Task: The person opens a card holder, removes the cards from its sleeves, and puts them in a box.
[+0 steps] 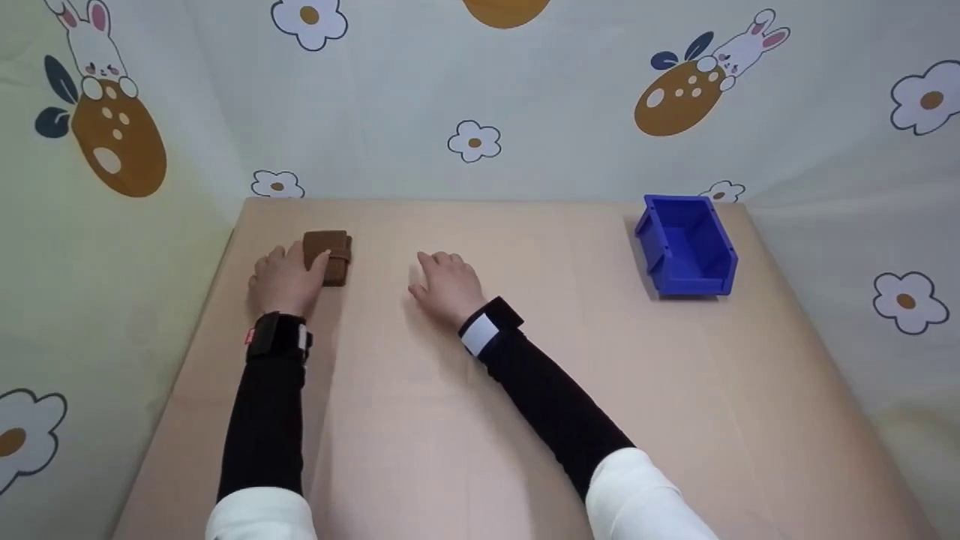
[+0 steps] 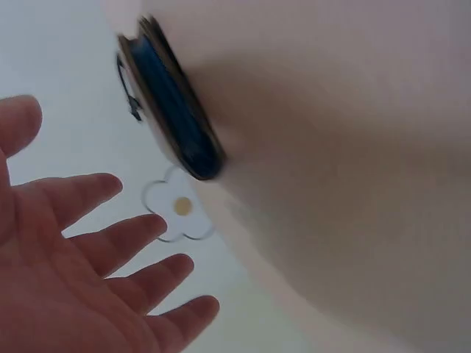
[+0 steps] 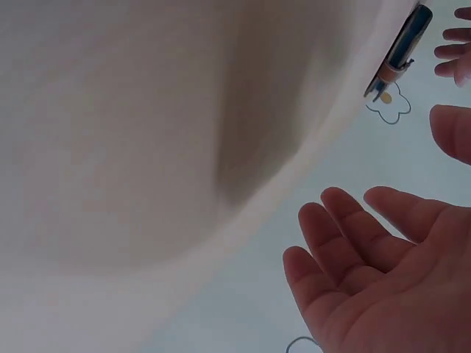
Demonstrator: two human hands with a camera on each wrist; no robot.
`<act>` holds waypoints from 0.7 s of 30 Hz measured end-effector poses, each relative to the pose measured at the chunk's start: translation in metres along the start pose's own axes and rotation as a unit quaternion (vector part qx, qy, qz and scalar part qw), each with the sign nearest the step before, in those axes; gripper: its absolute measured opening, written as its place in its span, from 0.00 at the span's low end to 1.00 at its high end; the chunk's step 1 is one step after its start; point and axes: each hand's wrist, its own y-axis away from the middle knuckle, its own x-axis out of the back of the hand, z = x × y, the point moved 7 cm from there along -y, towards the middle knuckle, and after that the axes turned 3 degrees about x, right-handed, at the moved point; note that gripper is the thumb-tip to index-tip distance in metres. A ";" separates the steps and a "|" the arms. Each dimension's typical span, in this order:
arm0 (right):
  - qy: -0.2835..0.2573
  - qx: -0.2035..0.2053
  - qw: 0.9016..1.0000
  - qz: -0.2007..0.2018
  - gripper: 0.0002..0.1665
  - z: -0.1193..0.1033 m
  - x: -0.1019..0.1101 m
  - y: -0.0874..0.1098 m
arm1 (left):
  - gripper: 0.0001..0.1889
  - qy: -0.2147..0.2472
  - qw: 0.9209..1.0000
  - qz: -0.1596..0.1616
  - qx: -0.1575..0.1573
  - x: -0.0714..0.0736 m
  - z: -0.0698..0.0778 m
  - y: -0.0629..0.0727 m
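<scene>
A small brown wallet with a strap closure lies at the far left of the table. My left hand is just left of it, thumb reaching in front of the wallet in the head view. In the left wrist view, the fingers are spread and a gap separates them from the wallet, whose dark blue inner edge shows. Right of the wallet, my right hand hovers with loosely bent fingers and holds nothing. The right wrist view shows its palm and the wallet farther off.
A blue plastic bin with a low front stands at the back right of the beige table. A pale curtain printed with flowers and rabbits hangs behind the table and along both sides.
</scene>
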 end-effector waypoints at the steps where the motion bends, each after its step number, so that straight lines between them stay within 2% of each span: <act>1: 0.002 -0.003 1.000 -0.005 0.35 -0.004 -0.003 -0.004 | 0.36 0.002 1.000 0.000 0.005 0.001 -0.004 -0.003; 6: -0.009 -0.010 0.999 -0.033 0.29 -0.025 -0.015 -0.022 | 0.29 0.008 0.999 -0.008 0.037 0.002 -0.017 -0.017; 11: -0.037 0.000 0.998 -0.049 0.25 -0.043 -0.023 -0.033 | 0.27 0.023 0.998 -0.011 0.064 -0.001 -0.020 -0.023; 14: -0.063 0.001 0.997 -0.048 0.23 -0.049 -0.027 -0.038 | 0.26 0.030 0.997 -0.010 0.071 -0.003 -0.019 -0.024; 21: -0.110 0.009 0.993 -0.045 0.19 -0.058 -0.031 -0.044 | 0.23 0.058 0.996 -0.010 0.064 -0.004 -0.018 -0.028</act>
